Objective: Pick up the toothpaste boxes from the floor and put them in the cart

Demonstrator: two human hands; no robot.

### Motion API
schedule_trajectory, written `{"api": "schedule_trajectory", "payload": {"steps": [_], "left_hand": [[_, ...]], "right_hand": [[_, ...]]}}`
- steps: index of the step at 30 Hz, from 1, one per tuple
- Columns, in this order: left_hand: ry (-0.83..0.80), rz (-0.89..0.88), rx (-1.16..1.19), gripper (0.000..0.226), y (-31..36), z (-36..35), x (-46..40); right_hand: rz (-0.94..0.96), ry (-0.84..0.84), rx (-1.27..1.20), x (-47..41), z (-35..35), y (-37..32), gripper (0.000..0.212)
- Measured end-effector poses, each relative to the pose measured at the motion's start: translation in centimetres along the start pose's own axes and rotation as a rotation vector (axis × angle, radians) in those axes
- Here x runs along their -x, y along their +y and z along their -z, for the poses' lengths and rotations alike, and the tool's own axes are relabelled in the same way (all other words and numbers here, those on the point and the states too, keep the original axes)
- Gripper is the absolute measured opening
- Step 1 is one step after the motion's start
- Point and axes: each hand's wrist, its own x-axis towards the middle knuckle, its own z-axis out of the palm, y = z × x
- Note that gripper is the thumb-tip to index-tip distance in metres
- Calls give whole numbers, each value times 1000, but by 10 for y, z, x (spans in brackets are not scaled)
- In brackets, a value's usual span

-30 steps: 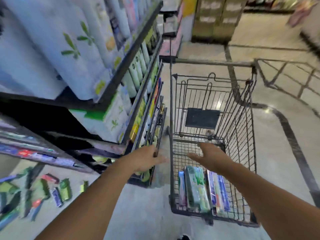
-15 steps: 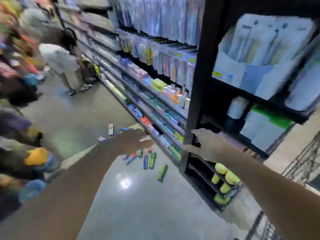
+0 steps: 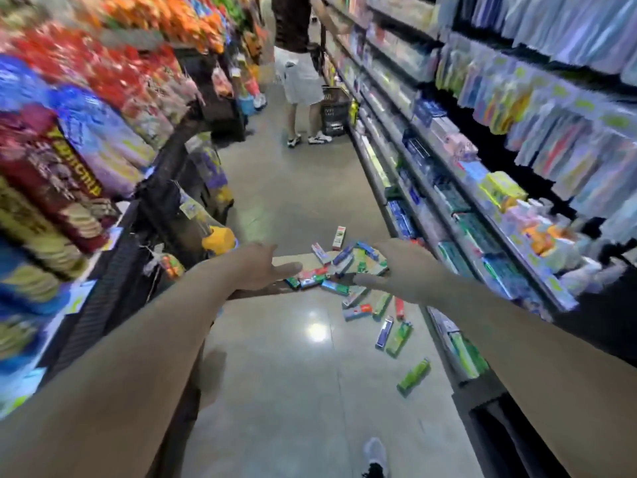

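A: Count the toothpaste boxes (image 3: 358,307) on the floor (image 3: 293,374)?

B: Roughly twenty, blur makes it inexact. Main heap sits mid-aisle by the foot of the right shelf (image 3: 458,215); three lie apart nearer the camera: a blue one (image 3: 383,333) and a green one (image 3: 398,338) side by side, and a lone green box (image 3: 413,377) closest.

A: Hands?

B: Two, both bare. Left hand (image 3: 256,267) and right hand (image 3: 401,270) reach forward over the heap, not touching it. Fingers (image 3: 287,270) of the left are loosely spread, the right also spread, thumb toward the left. Neither holds anything.

A: Other people?

B: One person (image 3: 300,63) standing far down the aisle beside a dark basket (image 3: 334,115). One shoe (image 3: 375,455) of the wearer at bottom edge.

A: Change from earlier?

B: A second ago the hands were at the cart, boxes inside it. Now the view has swung down the aisle; cart out of frame.
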Motion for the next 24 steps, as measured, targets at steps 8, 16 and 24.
{"api": "schedule_trajectory", "payload": {"steps": [8,16,24], "left_hand": [[-3,143,69,79,-6,40,-84],[-76,178,100,89,-44,67,-175],[-164,105,85,97,-115,101,-310]], "right_hand": [[108,-40,18,-133,30,19,94],[161,-83,33,-263,23,4,94],[94,-139,38,-398,21,-25,92]]}}
